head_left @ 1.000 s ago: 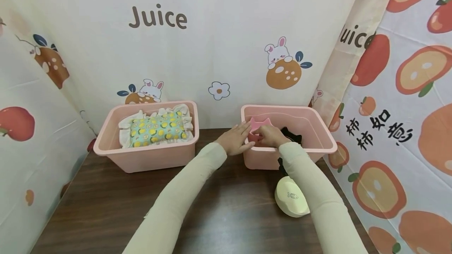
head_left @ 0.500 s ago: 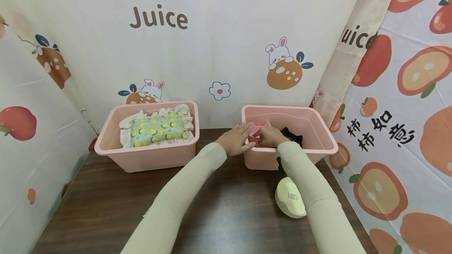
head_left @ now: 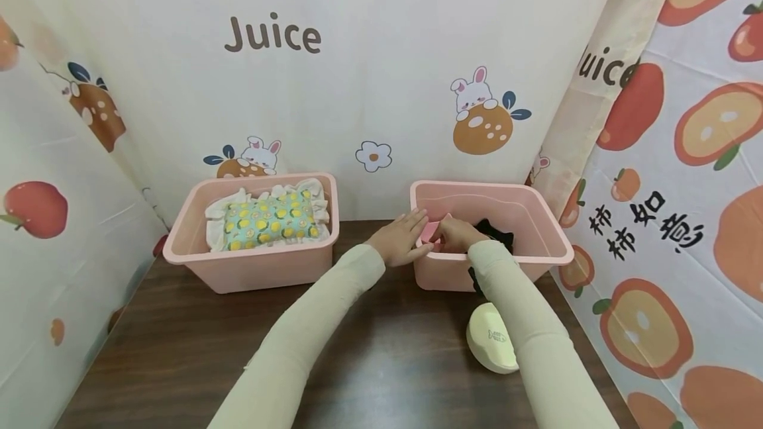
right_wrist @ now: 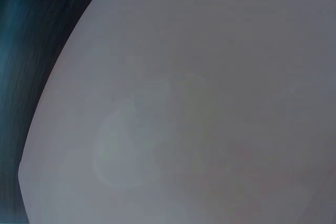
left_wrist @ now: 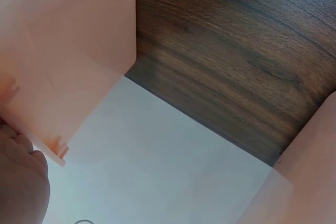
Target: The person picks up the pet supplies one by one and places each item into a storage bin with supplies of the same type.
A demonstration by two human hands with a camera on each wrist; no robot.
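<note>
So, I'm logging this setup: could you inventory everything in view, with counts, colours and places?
bins: 2, pink, left and right on table
cushion: 1, mint with yellow lemon print and white ruffle, in left bin
pink item: 1, pink, in right bin, mostly hidden
black item: 1, black, in right bin, partly hidden
black piece: 1, black, before right bin, beside right sleeve
rounded case: 1, cream, on table before right bin
table: 1, dark brown, beneath bins
printed cloth: white, fruit and rabbits, back and sides
left hand: 1, on right bin's rim
right hand: 1, at pink item
sleeves: 2, pale, on both arms
</note>
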